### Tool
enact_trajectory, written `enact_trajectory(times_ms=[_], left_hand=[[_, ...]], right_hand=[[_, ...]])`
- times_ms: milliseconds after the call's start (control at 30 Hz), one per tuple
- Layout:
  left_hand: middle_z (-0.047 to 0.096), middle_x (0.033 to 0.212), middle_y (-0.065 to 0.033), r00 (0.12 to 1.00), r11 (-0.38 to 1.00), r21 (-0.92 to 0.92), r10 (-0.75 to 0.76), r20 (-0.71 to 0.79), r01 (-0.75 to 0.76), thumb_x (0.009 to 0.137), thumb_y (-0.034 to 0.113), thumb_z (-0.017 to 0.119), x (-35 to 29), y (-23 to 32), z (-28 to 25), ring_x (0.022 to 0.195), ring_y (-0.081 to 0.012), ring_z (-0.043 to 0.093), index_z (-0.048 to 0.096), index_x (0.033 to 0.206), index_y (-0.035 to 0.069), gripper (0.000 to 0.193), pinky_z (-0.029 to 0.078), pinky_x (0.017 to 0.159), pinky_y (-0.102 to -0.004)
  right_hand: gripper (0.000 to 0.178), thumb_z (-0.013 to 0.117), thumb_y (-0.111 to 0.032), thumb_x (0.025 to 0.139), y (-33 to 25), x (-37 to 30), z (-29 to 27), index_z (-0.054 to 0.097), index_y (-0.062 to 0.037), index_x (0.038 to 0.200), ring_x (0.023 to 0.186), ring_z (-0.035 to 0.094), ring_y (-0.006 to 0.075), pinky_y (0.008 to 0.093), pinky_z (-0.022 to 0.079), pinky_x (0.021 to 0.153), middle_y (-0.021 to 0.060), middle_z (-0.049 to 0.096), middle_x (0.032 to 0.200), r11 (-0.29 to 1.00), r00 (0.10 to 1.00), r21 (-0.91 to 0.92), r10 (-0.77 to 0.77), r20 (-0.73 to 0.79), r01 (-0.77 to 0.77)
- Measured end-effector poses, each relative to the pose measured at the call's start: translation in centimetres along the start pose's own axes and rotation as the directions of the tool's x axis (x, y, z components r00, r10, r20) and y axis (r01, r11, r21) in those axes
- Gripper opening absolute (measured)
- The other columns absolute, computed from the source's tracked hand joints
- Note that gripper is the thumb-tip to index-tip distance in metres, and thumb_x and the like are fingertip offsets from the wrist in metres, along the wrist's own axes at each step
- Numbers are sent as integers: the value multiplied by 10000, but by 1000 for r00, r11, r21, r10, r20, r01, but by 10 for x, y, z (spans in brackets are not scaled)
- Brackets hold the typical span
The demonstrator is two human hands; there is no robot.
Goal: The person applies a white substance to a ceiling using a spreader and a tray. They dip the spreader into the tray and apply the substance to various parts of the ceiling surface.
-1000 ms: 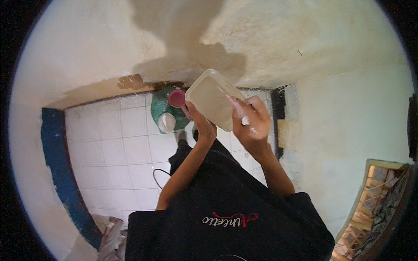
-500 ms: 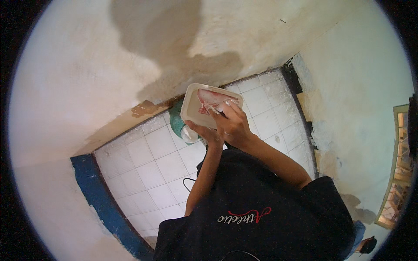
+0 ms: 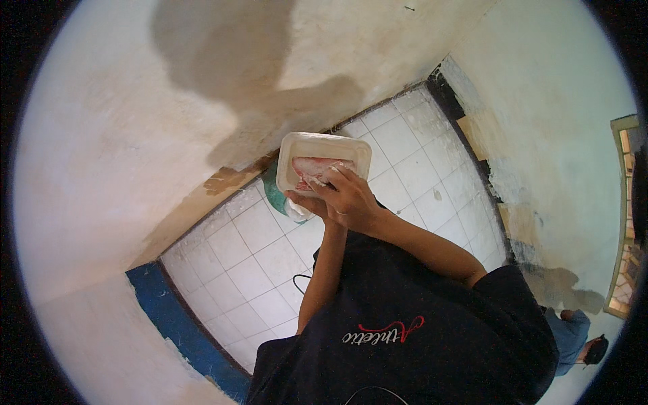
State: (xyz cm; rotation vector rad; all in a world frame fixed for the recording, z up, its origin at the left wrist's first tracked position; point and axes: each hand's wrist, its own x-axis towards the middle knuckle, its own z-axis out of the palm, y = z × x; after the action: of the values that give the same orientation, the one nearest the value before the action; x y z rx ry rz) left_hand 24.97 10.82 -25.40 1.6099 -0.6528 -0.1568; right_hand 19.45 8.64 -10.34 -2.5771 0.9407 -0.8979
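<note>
A white rectangular plastic tub (image 3: 289, 145) is held up in front of my body. My left hand (image 3: 314, 204) supports it from below at its near left side, the fingers mostly hidden under it. Inside the tub lies a red flat putty spreader (image 3: 317, 165), smeared with white paste. My right hand (image 3: 351, 199) pinches this spreader from the near right edge, with white paste on the fingertips. Below the tub, on the floor, stands a green container (image 3: 272, 189) with a whitish bundle (image 3: 297, 212) in it, partly covered by my left hand and the tub.
White floor tiles (image 3: 253, 263) spread below, bordered by walls. The wall ahead (image 3: 223, 115) has patchy paint and my shadow. A blue band (image 3: 179, 317) runs along the left wall's base. Another person (image 3: 570, 337) is at the lower right, near a window (image 3: 624, 223).
The tub has tilted level and shifted slightly left in view. The spreader has come lower inside it with my right hand. The other person shows more now.
</note>
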Motion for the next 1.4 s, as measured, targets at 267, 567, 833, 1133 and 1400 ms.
enact_trajectory(times_ms=[267,567,833,1133,1400], left_hand=[[361,1399,-131,778,269,-760,-437,450,591,890,737,265,29,60,-11,1280,-278,380,269,1433,100,838,357,1068,-405],[390,1347,-107,847,555,-645,-415,332,524,901,725,240,40,53,-5,1228,-242,411,297,1403,92,810,372,1055,-401],[390,1387,-93,844,357,-781,-379,379,512,928,677,255,32,43,0,1278,-250,398,305,1408,122,736,340,1079,-391],[415,1377,-88,789,321,-736,-408,460,596,933,659,303,4,94,12,1271,-263,421,315,1412,122,719,324,1094,-406],[394,1398,-94,851,449,-723,-278,445,525,938,621,358,-16,82,39,1286,-267,398,292,1418,116,700,318,1094,-413]], right_hand=[[454,667,-70,644,7,4,-7,671,-24,1096,800,561,304,399,482,724,116,553,856,995,979,-23,-98,-181,95],[393,640,-142,724,1,2,-12,661,-58,1107,893,585,318,435,469,859,121,587,936,997,995,83,7,-103,2],[290,705,23,684,18,-4,-8,696,13,974,818,620,312,390,508,714,147,624,933,992,957,123,0,-290,37],[407,689,-266,680,25,14,-33,655,-54,1026,935,587,344,452,474,867,139,596,1027,984,993,-179,-31,-114,10],[343,653,-191,717,45,-4,-50,663,-109,1050,1061,544,361,465,425,950,155,560,1092,997,995,-68,42,92,-36]])
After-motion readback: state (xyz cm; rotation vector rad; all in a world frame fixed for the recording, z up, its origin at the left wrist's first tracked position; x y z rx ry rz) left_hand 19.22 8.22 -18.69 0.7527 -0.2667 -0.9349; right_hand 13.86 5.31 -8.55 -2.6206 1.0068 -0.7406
